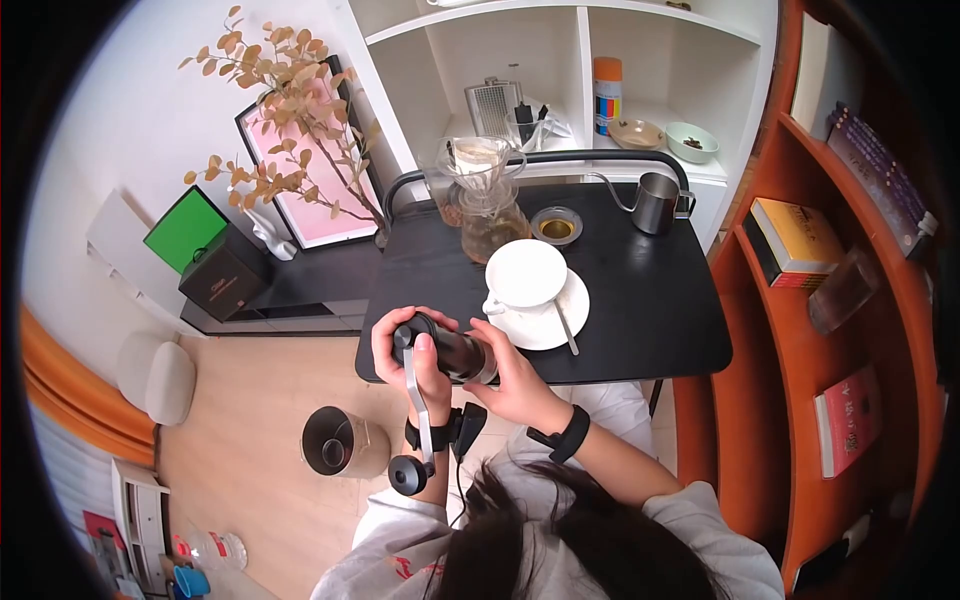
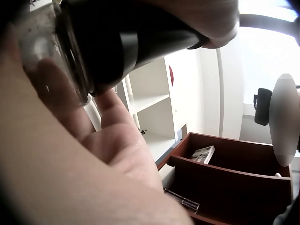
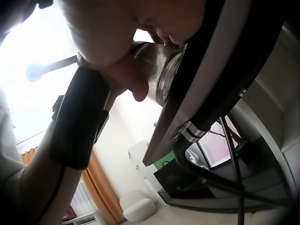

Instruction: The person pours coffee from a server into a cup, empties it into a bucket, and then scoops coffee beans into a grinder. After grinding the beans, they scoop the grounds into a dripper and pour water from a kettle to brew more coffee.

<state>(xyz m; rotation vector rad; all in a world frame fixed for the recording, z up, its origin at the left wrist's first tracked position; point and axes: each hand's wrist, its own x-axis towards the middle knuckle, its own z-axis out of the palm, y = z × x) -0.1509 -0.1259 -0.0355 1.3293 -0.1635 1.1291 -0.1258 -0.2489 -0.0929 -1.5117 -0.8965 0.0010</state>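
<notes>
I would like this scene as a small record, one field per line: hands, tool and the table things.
Left hand: grips the grinder by its dark body
Right hand: holds its clear end
Crank: points away from the table
Cup: white, on a saucer
Spoon: on the saucer, beside the cup
Dripper: on the clear server
Kettle: metal, at the table's far right

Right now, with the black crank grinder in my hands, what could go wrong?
The black cylindrical crank grinder tilts by the black tabletop's near edge; if its clear jar loosens, anything inside could spill. Your right hand appears close to the round white saucer, so a slip might jog the white cup or metal spoon.
</notes>
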